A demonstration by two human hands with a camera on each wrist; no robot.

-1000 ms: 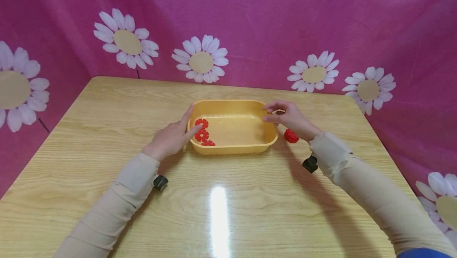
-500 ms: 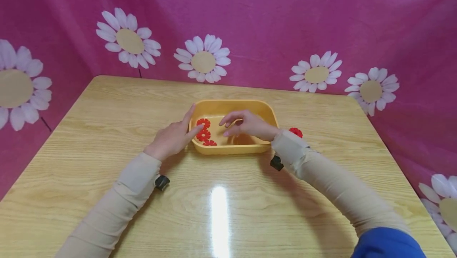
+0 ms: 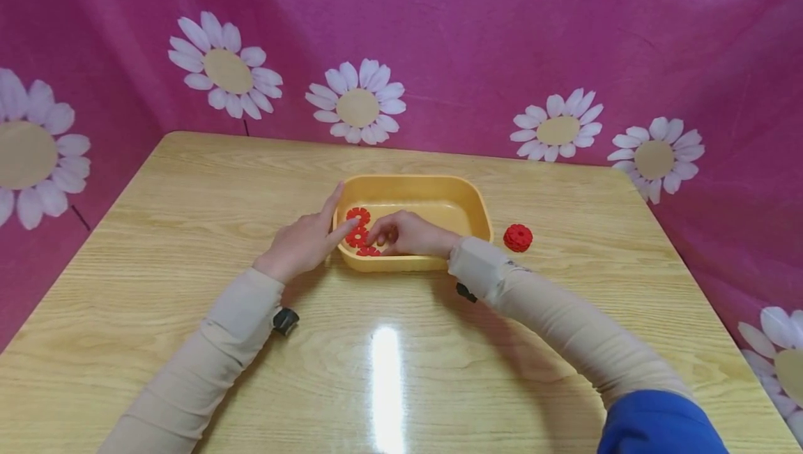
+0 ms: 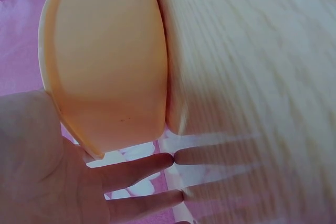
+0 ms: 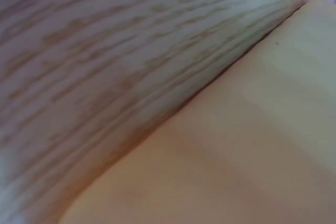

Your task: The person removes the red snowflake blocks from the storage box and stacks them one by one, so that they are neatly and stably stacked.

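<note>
A yellow plastic basin (image 3: 433, 263) stands on the table. My left hand (image 3: 301, 241) rests at its left end, thumb over the rim and fingers straight along the outside. In the left wrist view, those fingers (image 4: 139, 174) extend past the basin's outer wall (image 4: 113, 61). Inside, at the left end, lie red flower-shaped plastic discs: a back one (image 3: 358, 215), a middle one (image 3: 357, 236) and a front one (image 3: 369, 251). My right hand (image 3: 410, 233) reaches down into the basin, fingers bent loosely, tips beside the middle and front discs. Its thumb tip is partly hidden.
A small stack of the same red discs (image 3: 518, 238) sits on the wooden table (image 3: 314, 384) just right of the basin. The right wrist view shows only the basin's outer wall (image 5: 236, 161) and tabletop. A pink flowered cloth (image 3: 452, 42) hangs behind the table.
My right hand has moved left from the basin's right rim, over its inside, and down to the red discs. The stack on the right is now uncovered. My left hand stays at the basin.
</note>
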